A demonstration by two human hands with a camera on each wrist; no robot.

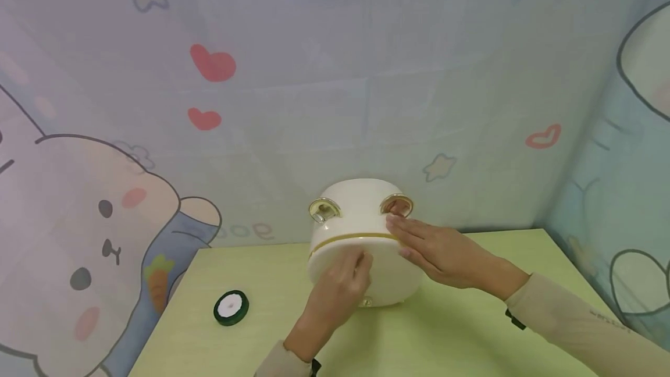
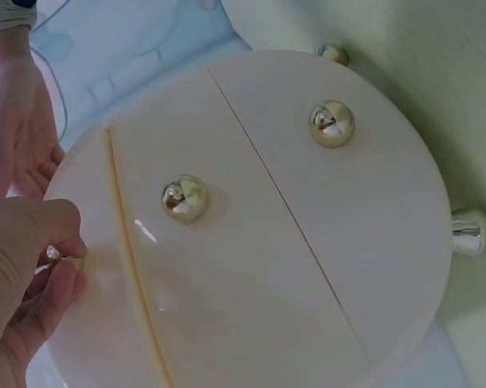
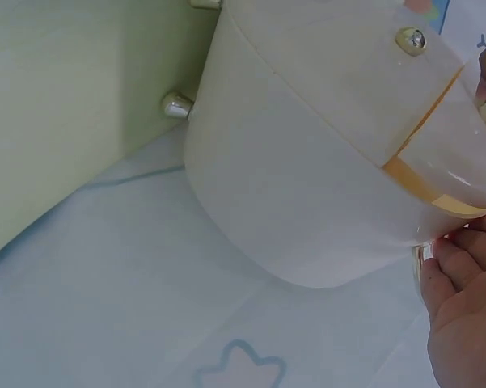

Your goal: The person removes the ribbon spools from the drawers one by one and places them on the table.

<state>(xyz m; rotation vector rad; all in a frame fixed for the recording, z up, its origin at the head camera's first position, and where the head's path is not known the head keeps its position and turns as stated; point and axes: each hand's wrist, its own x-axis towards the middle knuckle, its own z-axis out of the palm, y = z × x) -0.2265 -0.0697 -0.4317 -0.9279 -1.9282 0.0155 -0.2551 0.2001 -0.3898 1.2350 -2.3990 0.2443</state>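
Observation:
A white round box [image 1: 363, 211] with gold trim stands on the table. Two gold ear-shaped loops [image 1: 324, 209] sit on its top. Its front carries round gold knobs [image 2: 185, 199], and gold feet [image 2: 469, 232] hold it up. My left hand [image 1: 340, 287] pinches the uppermost front knob [image 2: 53, 254] between thumb and fingers. A yellowish gap [image 3: 416, 179] shows along the edge of the box's top section. My right hand [image 1: 445, 252] lies with extended fingers against the top right side, fingertips at the right-hand gold loop [image 1: 403, 198].
On the table to the left lies a dark green spool [image 1: 231, 308] with a white centre. The light green tabletop [image 1: 272, 272] meets a cloth backdrop [image 1: 314, 103] printed with hearts, stars and a rabbit.

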